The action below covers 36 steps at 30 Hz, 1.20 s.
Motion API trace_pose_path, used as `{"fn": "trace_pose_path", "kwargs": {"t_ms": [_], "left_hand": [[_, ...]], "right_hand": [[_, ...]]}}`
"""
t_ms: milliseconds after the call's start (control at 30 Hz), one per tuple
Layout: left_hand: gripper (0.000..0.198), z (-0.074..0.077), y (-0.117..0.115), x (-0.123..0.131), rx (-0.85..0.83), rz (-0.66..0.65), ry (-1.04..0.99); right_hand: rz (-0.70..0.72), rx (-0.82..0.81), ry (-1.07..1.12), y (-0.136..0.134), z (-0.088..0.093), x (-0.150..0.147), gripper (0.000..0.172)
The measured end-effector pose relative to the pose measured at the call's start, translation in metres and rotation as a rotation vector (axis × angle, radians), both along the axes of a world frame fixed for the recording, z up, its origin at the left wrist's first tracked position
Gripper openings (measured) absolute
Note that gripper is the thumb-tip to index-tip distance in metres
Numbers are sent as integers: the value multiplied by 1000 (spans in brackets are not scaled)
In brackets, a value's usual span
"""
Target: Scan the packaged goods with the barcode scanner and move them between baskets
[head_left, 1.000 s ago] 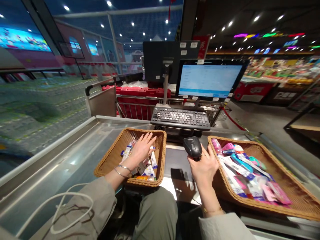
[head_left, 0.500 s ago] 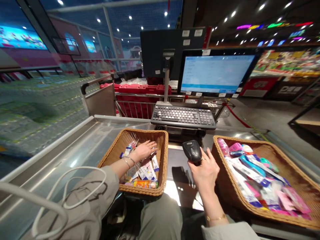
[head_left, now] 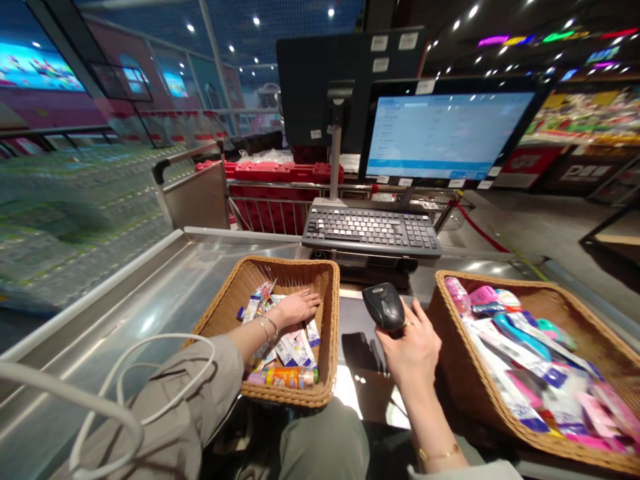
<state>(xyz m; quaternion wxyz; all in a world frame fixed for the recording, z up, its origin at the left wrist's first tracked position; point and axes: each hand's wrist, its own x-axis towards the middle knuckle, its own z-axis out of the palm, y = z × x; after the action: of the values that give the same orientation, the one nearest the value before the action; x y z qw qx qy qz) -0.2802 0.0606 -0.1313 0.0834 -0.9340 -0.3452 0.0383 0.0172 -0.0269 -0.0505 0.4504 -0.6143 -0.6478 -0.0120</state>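
Note:
My left hand (head_left: 299,307) reaches into the left wicker basket (head_left: 336,320), palm down over small packaged goods (head_left: 297,347). Its fingers are stretched out and slightly apart; what lies beneath the palm is hidden. Along the near side of that basket rests an orange tube-shaped container (head_left: 290,377). My right hand (head_left: 413,347) is wrapped round the handle of a black barcode scanner (head_left: 384,307), held up between the two baskets. To its right stands another wicker basket (head_left: 467,347), filled with pink, blue and white packaged items (head_left: 530,353).
Behind the baskets are a keyboard (head_left: 370,230), a lit monitor (head_left: 445,137) and a second, dark screen back (head_left: 310,100). A metal counter (head_left: 210,260) runs on the left, with a white cable (head_left: 105,400) looping over my sleeve. A shopping cart (head_left: 270,207) stands beyond.
The view has shifted slightly, with the monitor now larger and higher. My left hand stays over the goods in the left basket, and my right hand still holds the scanner.

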Motion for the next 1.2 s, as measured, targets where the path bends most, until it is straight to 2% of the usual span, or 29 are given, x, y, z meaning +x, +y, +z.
{"fn": "trace_pose_path", "kwargs": {"t_ms": [267, 400, 500, 633, 800, 900, 1200], "left_hand": [[16, 2, -1, 0, 15, -28, 17], [12, 9, -4, -1, 36, -65, 60], [12, 19, -8, -2, 44, -48, 107], [15, 36, -15, -5, 51, -23, 72], [15, 53, -26, -14, 169, -21, 167], [16, 64, -35, -21, 260, 41, 170], [39, 93, -62, -23, 512, 246, 24]], "right_hand": [[10, -3, -7, 0, -2, 0, 30], [6, -6, -16, 1, -5, 0, 32], [6, 8, -10, 1, -6, -1, 31], [15, 10, -11, 2, -8, -3, 32], [30, 36, -11, 2, -11, -4, 32], [33, 45, -14, 0, -11, -5, 28], [50, 64, 3, -7, -8, -6, 28]]}}
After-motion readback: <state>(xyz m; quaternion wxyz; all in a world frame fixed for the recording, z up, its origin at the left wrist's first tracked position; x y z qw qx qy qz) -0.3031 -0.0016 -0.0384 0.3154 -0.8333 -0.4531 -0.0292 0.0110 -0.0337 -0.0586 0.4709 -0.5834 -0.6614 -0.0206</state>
